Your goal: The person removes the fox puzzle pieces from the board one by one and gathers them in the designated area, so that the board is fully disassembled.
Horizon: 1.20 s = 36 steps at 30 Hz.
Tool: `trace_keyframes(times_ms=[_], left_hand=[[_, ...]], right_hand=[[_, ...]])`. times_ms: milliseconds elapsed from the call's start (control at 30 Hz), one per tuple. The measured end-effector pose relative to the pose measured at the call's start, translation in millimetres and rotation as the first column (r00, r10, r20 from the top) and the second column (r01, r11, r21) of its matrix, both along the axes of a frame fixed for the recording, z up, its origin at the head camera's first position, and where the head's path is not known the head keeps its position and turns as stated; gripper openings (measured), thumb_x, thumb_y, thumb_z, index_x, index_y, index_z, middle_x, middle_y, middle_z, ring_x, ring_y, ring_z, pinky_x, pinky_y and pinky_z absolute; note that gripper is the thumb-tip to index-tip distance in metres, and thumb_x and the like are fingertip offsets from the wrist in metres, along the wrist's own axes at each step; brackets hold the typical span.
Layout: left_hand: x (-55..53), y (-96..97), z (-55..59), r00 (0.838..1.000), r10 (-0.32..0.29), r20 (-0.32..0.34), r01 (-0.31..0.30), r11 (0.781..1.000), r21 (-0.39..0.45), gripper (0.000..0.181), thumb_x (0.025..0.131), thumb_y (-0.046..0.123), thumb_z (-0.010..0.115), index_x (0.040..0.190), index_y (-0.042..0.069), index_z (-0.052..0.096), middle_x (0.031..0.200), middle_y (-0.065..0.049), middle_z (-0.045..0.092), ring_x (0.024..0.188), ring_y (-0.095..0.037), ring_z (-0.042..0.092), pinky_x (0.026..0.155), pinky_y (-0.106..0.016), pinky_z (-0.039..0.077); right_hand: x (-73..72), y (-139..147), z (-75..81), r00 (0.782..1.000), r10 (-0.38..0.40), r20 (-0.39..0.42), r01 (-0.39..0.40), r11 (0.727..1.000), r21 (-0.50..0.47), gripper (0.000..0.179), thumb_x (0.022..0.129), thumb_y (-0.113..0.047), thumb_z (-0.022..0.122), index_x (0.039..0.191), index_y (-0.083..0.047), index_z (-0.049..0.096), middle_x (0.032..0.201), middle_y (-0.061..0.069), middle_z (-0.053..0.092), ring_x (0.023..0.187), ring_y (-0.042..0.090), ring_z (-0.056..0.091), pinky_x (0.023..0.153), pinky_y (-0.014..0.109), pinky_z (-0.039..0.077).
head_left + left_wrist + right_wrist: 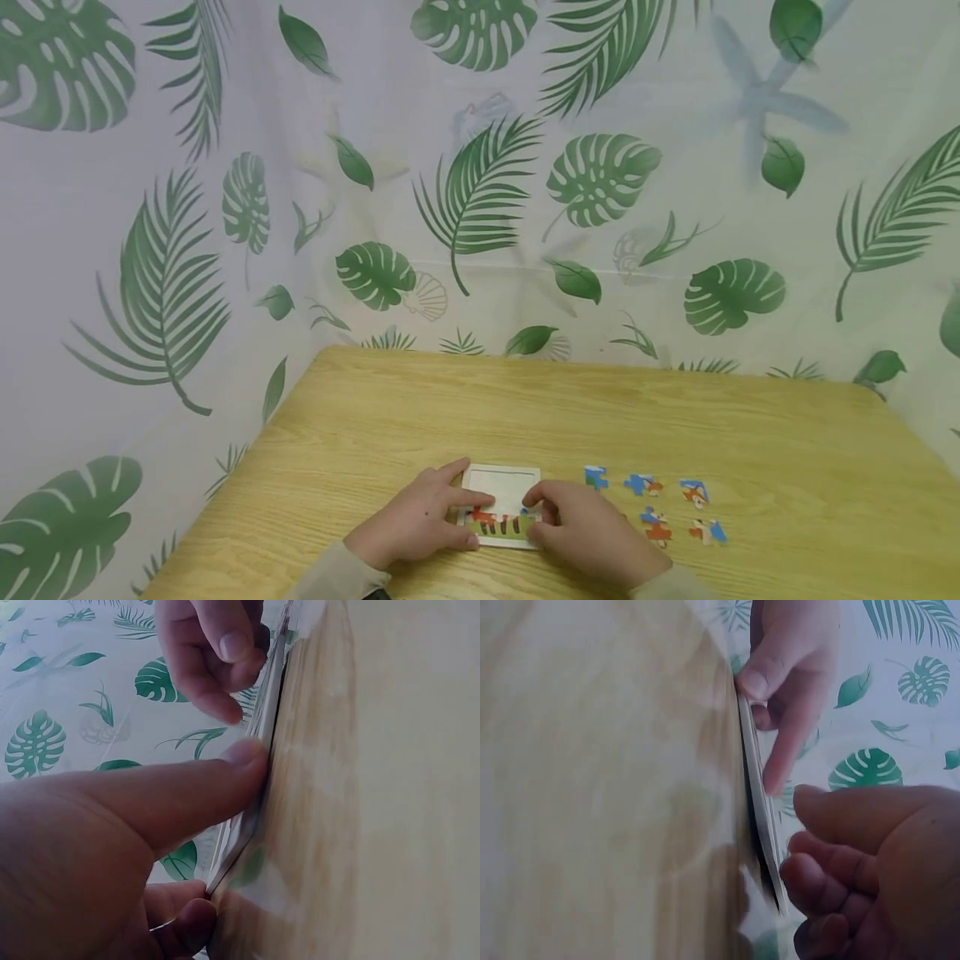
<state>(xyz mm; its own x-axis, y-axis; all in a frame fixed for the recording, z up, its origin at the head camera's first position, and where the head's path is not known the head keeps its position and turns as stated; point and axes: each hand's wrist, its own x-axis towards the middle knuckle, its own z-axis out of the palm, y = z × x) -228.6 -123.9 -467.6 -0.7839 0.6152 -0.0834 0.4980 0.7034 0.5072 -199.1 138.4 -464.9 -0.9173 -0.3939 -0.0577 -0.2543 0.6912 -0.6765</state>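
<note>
Here's the puzzle tray (504, 485) on the desk (420, 400), squarely between two hands! The left hand (422, 518) has its fingers spread across the left side, thumb at the near corner, probably bracing the tray against sliding. Over on the right edge, the right hand (588, 527) bends its fingers in close; whether that grip pinches a piece, I cannot tell. Red and green picture pieces (491, 527) line the near part, the far part bare. And the loose pieces (637, 483) lie apart to the right, seemingly spaced for easy picking within that hand's reach.
</note>
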Motion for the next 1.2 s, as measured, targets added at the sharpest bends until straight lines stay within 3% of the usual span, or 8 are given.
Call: trace_keyframes(times_ms=[267,533,767,1200], left_hand=[[-0.1,-0.9,-0.8,1.0,-0.008,0.012,0.008,0.999,0.033,0.05,0.087,0.046,0.077,0.136,0.041,0.065,0.164,-0.012,0.027,0.144,-0.04,0.031,0.11,-0.058,0.034],[-1.0,-4.7,1.2,0.997,-0.078,0.017,0.077,0.997,0.021,0.041,0.092,0.034,0.073,0.132,0.042,0.068,0.165,-0.017,0.021,0.144,-0.042,0.03,0.111,-0.059,0.032],[0.5,-5.5,3.0,0.997,-0.054,0.06,0.052,0.998,0.031,0.039,0.092,0.034,0.073,0.13,0.041,0.069,0.165,-0.016,0.02,0.144,-0.042,0.029,0.111,-0.06,0.033],[2.2,-5.4,5.0,0.997,-0.048,0.062,0.044,0.997,0.056,0.037,0.091,0.033,0.075,0.127,0.039,0.071,0.165,-0.016,0.022,0.143,-0.043,0.03,0.11,-0.06,0.033]], right_hand=[[1.4,-14,-2.6,0.998,-0.034,-0.047,0.036,0.998,0.049,0.022,0.087,-0.025,0.078,0.106,-0.017,0.07,0.069,-0.006,0.052,0.056,0.011,0.044,0.052,0.028,0.036],[2.7,-14,-1.3,0.995,-0.07,-0.077,0.076,0.994,0.074,0.026,0.085,-0.032,0.08,0.102,-0.017,0.067,0.073,-0.006,0.051,0.059,0.011,0.045,0.055,0.029,0.037],[2.4,-15,-1.9,0.994,-0.068,-0.081,0.075,0.994,0.085,0.025,0.085,-0.033,0.081,0.099,-0.018,0.067,0.073,-0.006,0.051,0.06,0.01,0.044,0.055,0.029,0.037],[1.4,-16,-6.7,0.991,-0.102,-0.089,0.105,0.994,0.032,0.028,0.083,-0.027,0.084,0.095,-0.021,0.06,0.08,-0.004,0.051,0.066,0.012,0.045,0.059,0.03,0.037]])
